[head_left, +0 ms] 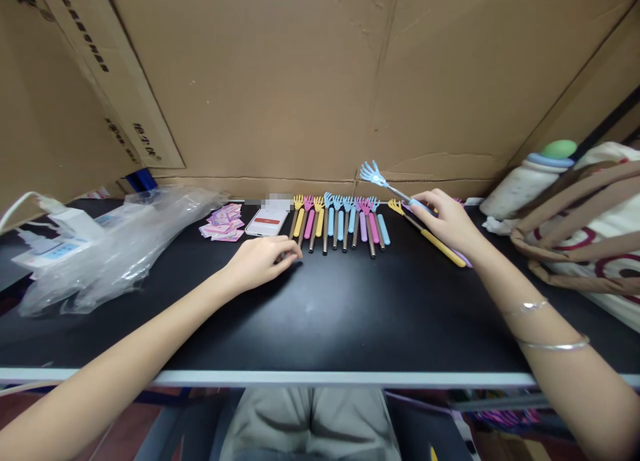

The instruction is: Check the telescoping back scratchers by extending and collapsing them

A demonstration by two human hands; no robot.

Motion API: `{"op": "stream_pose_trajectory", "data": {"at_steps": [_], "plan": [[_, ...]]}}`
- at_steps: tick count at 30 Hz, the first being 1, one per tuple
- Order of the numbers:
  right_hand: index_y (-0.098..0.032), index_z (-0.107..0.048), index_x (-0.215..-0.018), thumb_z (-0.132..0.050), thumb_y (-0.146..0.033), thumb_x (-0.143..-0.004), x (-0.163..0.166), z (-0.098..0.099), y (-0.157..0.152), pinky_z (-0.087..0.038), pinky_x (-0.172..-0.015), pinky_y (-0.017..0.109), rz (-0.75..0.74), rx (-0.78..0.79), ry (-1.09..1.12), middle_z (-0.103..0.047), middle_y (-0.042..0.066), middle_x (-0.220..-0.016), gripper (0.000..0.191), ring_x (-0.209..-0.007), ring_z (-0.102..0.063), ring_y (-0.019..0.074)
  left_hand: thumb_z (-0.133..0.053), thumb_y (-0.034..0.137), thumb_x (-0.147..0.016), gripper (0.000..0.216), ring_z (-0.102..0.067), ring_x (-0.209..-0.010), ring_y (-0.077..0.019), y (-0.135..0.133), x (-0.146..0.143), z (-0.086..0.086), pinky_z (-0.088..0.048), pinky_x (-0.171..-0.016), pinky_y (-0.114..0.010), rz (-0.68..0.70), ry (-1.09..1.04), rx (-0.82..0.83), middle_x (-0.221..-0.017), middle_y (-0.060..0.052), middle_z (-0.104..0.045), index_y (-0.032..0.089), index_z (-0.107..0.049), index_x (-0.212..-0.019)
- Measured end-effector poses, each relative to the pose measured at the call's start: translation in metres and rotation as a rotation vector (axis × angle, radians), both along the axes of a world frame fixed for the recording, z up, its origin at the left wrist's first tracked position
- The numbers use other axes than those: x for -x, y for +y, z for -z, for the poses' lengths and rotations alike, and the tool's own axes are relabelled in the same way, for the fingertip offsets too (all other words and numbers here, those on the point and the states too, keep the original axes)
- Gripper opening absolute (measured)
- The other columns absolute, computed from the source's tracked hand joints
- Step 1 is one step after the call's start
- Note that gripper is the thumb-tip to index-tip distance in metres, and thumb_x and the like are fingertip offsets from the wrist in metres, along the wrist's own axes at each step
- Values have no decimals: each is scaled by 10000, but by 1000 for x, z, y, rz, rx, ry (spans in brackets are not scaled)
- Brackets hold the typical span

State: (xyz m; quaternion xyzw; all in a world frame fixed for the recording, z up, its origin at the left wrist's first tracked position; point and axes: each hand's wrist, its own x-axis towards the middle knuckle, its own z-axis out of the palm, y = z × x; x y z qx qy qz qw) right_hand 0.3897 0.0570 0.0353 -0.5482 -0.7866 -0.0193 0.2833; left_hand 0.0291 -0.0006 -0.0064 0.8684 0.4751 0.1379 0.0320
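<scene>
1. Right hand point(447, 219), centre right of the frame, reaches forward, grip clamped on a light-blue plastic claw-headed scratcher point(383, 181); its claw rises up-left beyond the fingers.
2. Left hand point(263, 261) rests palm-down on the black surface point(320, 314), grip slack and apart.

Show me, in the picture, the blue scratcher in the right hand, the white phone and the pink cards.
blue scratcher point(373, 174), head view, on its claw end.
white phone point(269, 223), head view, middle of its face.
pink cards point(223, 225), head view, middle of the pile.
</scene>
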Motion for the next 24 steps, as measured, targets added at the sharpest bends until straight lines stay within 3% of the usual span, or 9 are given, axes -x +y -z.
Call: {"op": "stream_pose_trajectory", "data": {"at_steps": [5, 12, 24], "plan": [[-161, -637, -1146, -362, -473, -922, -15, 10, 9, -414, -706, 359, 264, 125, -268, -686, 140, -979, 473, -877, -611, 282, -388, 300, -956, 266, -648, -942, -174, -3, -1, -1, -443, -767, -247, -9, 106, -18, -1079, 9, -702, 273, -621, -1080], [-202, -598, -1205, -430, -355, -886, -6, 25, 9, -428, -659, 323, 426, 210, -451, -700, 122, -1032, 391, -907, -654, 276, -402, 275, -954, 245, -656, -968, -181, -1, 0, 2, -462, -752, -249, 7, 165, -73, -1080, 18, -698, 281, -611, -1082], [-179, -581, -1161, -438, -287, -875, -1, 40, 10, -453, -677, 328, 412, 161, -550, -686, 125, -1116, 337, -945, -665, 287, -397, 221, -951, 239, -651, -881, -155, 1, 1, 6, -464, -713, -231, 72, 174, -131, -1018, 3, -678, 248, -614, -1048]]}}
